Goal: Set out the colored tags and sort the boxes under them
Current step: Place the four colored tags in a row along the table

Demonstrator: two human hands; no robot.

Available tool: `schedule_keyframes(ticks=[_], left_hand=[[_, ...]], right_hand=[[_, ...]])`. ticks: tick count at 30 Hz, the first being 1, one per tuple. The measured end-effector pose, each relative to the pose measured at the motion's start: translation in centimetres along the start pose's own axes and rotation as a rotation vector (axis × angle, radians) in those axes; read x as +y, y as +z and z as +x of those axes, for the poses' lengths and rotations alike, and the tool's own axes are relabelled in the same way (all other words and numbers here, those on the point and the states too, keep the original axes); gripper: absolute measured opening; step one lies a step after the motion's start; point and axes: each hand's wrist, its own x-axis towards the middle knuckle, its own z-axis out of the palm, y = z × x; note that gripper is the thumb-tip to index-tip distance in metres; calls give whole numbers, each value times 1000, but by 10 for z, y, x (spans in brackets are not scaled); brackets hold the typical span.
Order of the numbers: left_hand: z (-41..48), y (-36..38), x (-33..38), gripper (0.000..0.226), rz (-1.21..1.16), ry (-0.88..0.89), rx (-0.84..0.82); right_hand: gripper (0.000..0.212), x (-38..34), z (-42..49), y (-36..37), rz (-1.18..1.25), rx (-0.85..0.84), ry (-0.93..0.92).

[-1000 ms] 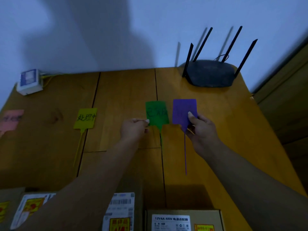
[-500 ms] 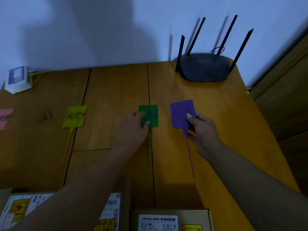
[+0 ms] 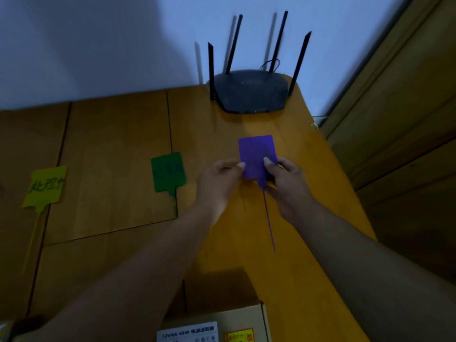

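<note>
A purple tag (image 3: 256, 154) with a long thin tail is held over the right part of the wooden table (image 3: 118, 134). My right hand (image 3: 286, 181) pinches its lower right edge and my left hand (image 3: 218, 181) pinches its lower left edge. A green tag (image 3: 168, 171) with dark writing lies flat on the table to the left of my hands. Further left lies a yellow tag (image 3: 45, 186) with handwritten characters. A cardboard box (image 3: 214, 324) with a white label and a yellow sticker sits at the near edge, partly cut off.
A black router (image 3: 249, 93) with several upright antennas stands at the back of the table against the white wall (image 3: 98, 45). The table's right edge runs beside wooden panelling (image 3: 394, 119). Dark seams cross the tabletop.
My left hand has let go of the green tag, which now lies on the table, and moved right to grip the purple tag together with my right hand. The view has shifted right.
</note>
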Motion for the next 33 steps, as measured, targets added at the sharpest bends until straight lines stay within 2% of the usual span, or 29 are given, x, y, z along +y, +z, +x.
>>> schedule_keyframes(ticks=[2, 4, 8, 10, 14, 16, 18, 21, 23, 25, 29, 33], left_hand=[[4, 25, 5, 13, -157, -35, -16], [6, 40, 7, 13, -186, -31, 10], [15, 48, 1, 15, -83, -13, 113], [21, 49, -5, 15, 14, -5, 174], [26, 46, -15, 15, 181, -37, 193], [26, 43, -16, 14, 182, -59, 199], [27, 42, -14, 16, 178, -64, 204], [24, 42, -12, 29, 235, -68, 175], [18, 40, -11, 34, 241, -81, 155], [9, 33, -11, 29, 154, -107, 162], [-26, 10, -7, 22, 11, -94, 120], [-77, -29, -2, 18, 15, 1, 17]], right_hand=[[22, -3, 6, -11, -1, 21, -20], [22, -6, 13, -21, 0, 55, -21], [20, -3, 30, -33, -41, 157, -6], [12, 1, 39, -34, -102, 151, -4], [15, 8, 48, -29, -185, 107, -7], [10, 11, 50, -26, -226, 112, -14], [17, 14, 53, -24, -284, 116, -37], [13, 15, 51, -23, -292, 135, -44], [22, 15, 47, -25, -265, 190, -52], [26, 16, 37, -26, -216, 229, -87], [22, 21, -2, -14, -177, 139, -130], [15, 36, -63, 12, -231, -13, -105]])
